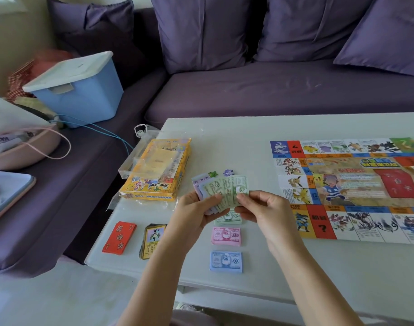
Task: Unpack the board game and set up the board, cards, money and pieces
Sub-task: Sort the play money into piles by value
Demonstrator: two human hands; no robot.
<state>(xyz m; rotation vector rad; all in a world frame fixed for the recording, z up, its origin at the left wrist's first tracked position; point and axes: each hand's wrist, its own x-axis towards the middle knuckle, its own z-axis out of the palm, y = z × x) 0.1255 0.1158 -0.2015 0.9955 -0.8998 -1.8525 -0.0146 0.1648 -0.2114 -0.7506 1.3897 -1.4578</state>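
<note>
Left grip [196,208] round banknotes [224,187], green stack [229,218] half-hidden

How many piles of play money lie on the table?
3, in a column: green paper pile, partly hidden under held notes; pink paper pile in the middle; blue paper pile nearest the camera.

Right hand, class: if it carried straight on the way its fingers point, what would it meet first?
The right hand points left at the fanned notes, which it pinches; just beyond them, probably the left hand.
</note>
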